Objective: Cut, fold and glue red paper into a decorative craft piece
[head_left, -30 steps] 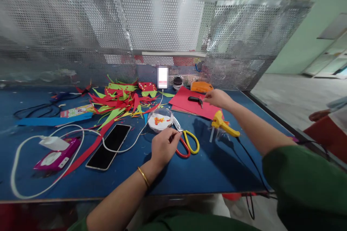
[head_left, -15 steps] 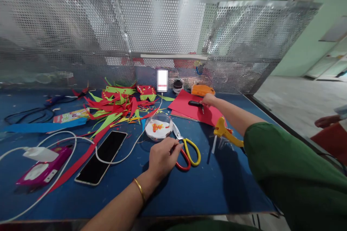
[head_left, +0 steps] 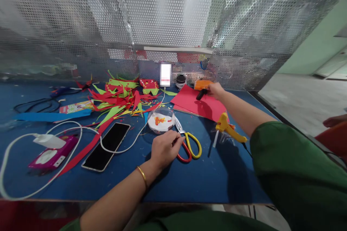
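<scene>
Currently, the right hand pinches the oblong black key fob, its long axis slanting down-left above flat red paper sheets, the farther left hand curled, grip indeterminable.

Well away from it, I watch a blue tabletop bearing a clear round dish; with that as my dial's centre, I find scissors at four o'clock, a dark phone at eight, heaped paper strips at ten, a dark-lidded jar at one, red sheets at two, a yellow glue gun at three.
</scene>
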Demonstrator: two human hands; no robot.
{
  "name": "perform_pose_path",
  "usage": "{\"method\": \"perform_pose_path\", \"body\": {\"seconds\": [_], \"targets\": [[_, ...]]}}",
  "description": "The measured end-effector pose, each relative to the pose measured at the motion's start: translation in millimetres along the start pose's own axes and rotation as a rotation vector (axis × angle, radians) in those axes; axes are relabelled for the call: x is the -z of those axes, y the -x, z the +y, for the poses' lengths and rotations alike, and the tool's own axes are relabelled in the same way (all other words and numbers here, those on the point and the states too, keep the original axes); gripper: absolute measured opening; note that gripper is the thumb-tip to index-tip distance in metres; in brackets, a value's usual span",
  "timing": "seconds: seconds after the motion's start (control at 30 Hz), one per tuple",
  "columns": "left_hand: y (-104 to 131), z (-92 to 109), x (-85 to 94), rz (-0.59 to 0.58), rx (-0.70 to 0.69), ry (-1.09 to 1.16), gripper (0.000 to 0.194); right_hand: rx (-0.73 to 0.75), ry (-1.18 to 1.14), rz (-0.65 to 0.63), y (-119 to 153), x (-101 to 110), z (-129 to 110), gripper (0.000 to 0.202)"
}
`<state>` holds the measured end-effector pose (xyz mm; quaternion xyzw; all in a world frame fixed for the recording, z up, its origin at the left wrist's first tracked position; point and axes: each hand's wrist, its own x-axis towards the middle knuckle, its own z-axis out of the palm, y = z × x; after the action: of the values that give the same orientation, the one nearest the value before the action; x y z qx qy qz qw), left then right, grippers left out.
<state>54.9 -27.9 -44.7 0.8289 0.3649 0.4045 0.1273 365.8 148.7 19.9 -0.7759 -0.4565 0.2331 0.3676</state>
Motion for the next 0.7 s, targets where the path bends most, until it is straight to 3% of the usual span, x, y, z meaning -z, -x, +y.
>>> {"method": "perform_pose_path", "body": {"seconds": [0.17,0.33,0.57,0.7], "targets": [[0,0,-0.1,0.022,-0.034,-0.017,0.022,-0.118,-0.172,0.180,-5,43,-6,0.039],[0,1,1.2,0.021,-0.054,-0.014,0.023,-0.157,-0.114,0.304,-2,85,18,0.039],[1,0,0.3,0.017,-0.062,-0.006,0.023,-0.177,0.300,0.134,16,102,81,0.039],[1,0,-0.8,0.001,-0.057,-0.012,0.024,-0.063,0.621,0.018,13,99,100,0.038]]}}
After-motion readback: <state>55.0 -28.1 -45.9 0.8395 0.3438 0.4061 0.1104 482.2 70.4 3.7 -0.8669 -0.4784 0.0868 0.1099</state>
